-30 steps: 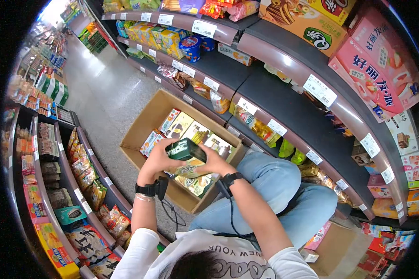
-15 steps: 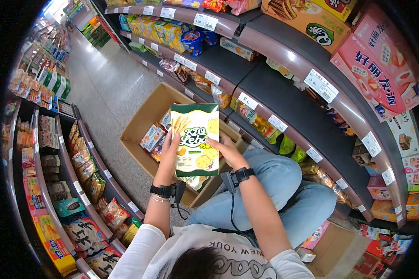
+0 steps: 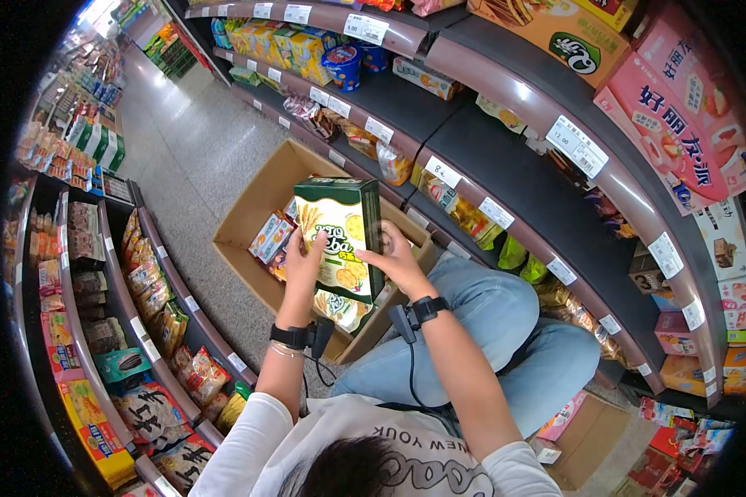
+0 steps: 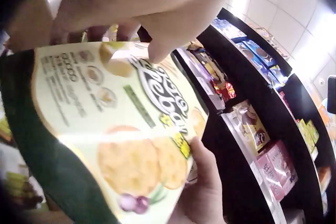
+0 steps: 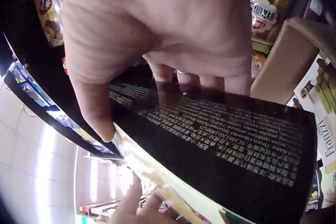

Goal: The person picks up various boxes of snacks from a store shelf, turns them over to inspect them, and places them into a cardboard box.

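Note:
Both hands hold a green and white cracker box [image 3: 333,214] above an open cardboard carton [image 3: 253,197] in the head view. My left hand [image 3: 302,263] grips its left side, the thumb lying across the printed front. On the opposite side my right hand [image 3: 400,263] grips with its thumb over the front edge and fingers behind. The box's dark green side panel [image 5: 226,140], covered in small print, faces the right wrist camera. In the left wrist view the cracker picture [image 4: 128,158] shows, with the left hand [image 4: 142,11] along the upper edge.
Inside the carton are several packaged snack boxes [image 3: 272,236]. A shelf of snacks [image 3: 439,116] curves along the right side, and another shelf [image 3: 137,323] runs along the left. The person's bent legs [image 3: 481,315] adjoin the carton. A second carton [image 3: 597,439] lies lower right.
The cracker box has turned from end-on to front-facing, rising over the carton. Since half a second ago it has tilted and rotated slightly, showing its dark side. Both hands keep hold.

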A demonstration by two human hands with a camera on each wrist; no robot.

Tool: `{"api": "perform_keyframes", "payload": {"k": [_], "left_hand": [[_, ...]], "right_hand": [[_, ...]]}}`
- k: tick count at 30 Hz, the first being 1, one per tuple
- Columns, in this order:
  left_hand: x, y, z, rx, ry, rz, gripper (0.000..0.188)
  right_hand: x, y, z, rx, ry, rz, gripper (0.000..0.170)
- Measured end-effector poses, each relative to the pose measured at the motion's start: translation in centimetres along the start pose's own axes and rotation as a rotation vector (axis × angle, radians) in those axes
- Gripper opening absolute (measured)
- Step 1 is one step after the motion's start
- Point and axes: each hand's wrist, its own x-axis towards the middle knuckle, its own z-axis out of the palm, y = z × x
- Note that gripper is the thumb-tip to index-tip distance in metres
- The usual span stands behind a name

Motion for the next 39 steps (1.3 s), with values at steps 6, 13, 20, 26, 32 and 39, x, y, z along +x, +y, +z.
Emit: {"api": "perform_keyframes", "payload": {"k": [6,13,20,26,32,39], "left_hand": [[0.0,-2.8,0.8,0.359,0.157,0.142,0.113],[-1.3,1.3,0.7,-0.187,-0.109,0.001,0.045],[-1.3,0.1,0.8,0.004,0.028,0.085,0.045],[-2.0,1.1,2.5,0.127,0.157,0.246,0.059],[-1.1,0.5,0.5,-0.289,0.015,0.011,0.043],[-0.9,-0.4,-1.2,-0.581,-0.002,0.007,0.056]], "right_hand": [[-0.4,0.2,1.5,-0.006,-0.024,-0.020,0.048],[-0.2,1.0,0.7,-0.041,-0.154,0.128,0.038],[0.0,1.8,0.6,-0.163,-0.135,0.025,0.034],[0.0,1.6,0.8,-0.310,-0.036,0.005,0.038],[1.3,2.0,-1.6,-0.565,0.290,-0.108,0.053],[1.9,1.5,-3.3,-0.117,0.112,0.224,0.036]]}}
